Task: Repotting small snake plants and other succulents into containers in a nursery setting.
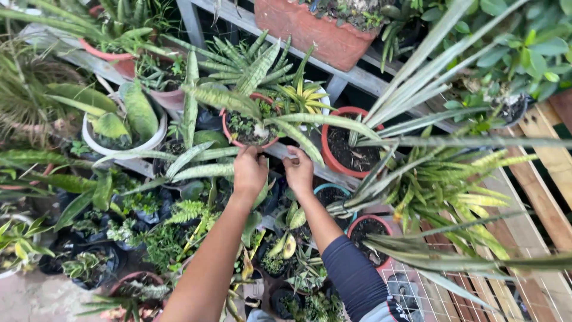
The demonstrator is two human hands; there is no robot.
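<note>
My left hand and my right hand reach forward side by side to the near rim of a small red pot that holds a snake plant with long mottled green leaves. Both hands sit just below that pot at the edge of a grey shelf slat. Fingers of both curl toward the pot's underside; the grip itself is hidden by the hands and leaves. My right arm wears a dark blue sleeve.
Potted plants crowd all sides: a white pot at left, a red-orange pot with bare soil at right, a terracotta planter above. Wooden pallet slats lie at right, a wire grid below.
</note>
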